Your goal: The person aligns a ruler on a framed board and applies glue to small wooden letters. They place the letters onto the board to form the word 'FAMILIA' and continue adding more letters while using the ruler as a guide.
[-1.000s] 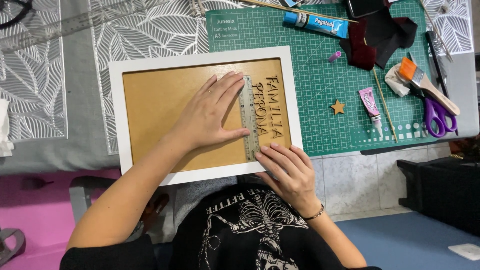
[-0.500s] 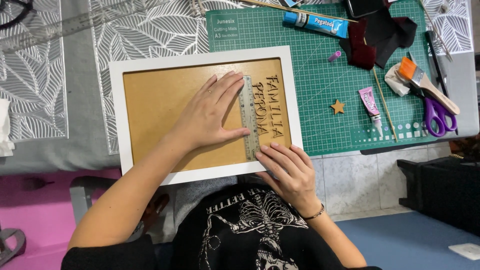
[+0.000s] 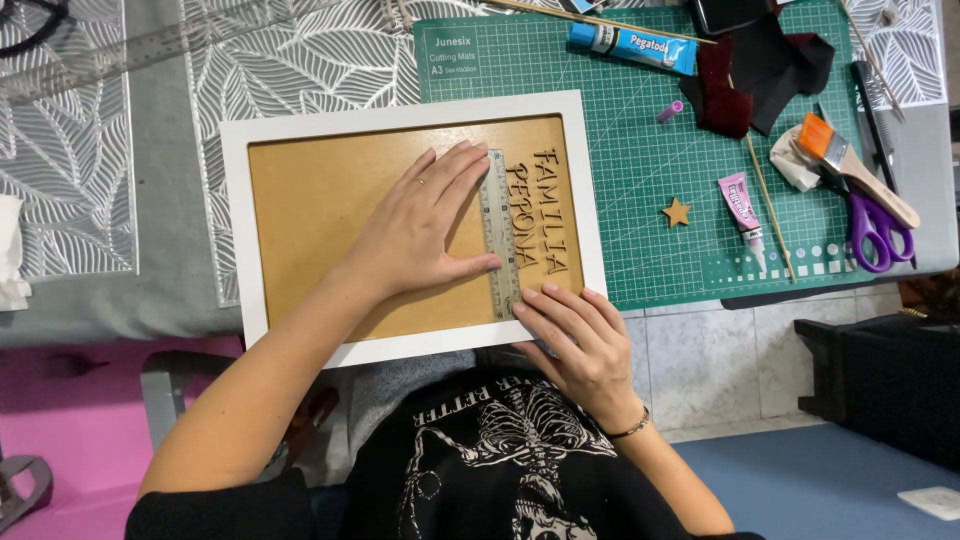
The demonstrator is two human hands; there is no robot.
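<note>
**Two hands steadying a ruler inside a white frame**

The left hand (image 3: 420, 235) is lying flat and open on the brown backing board of the white rectangular picture frame (image 3: 232, 230), with its fingers spread and its fingertips pressing on the clear plastic ruler (image 3: 501, 215); it is gripping nothing. The ruler is lying lengthwise on the board, just beside the two rows of dark cut-out wooden letters (image 3: 540, 215), which are sitting near the frame's right-hand edge. The right hand (image 3: 580, 345) is resting open at the frame's near corner, its fingertips touching the white rim and the ruler's near end; it too is pressing rather than holding.

The frame is lying partly on the grey leaf-patterned tablecloth (image 3: 100, 150) and partly over the green gridded cutting mat (image 3: 650, 180). On the mat, well apart from the hands, a small wooden star (image 3: 677, 212) is lying near a pink glue tube (image 3: 741, 205). A blue glue tube (image 3: 632, 45) is lying at the mat's far edge, and purple-handled scissors (image 3: 868, 228) are lying beside an orange-bristled wooden brush (image 3: 850, 165) at the right.
</note>
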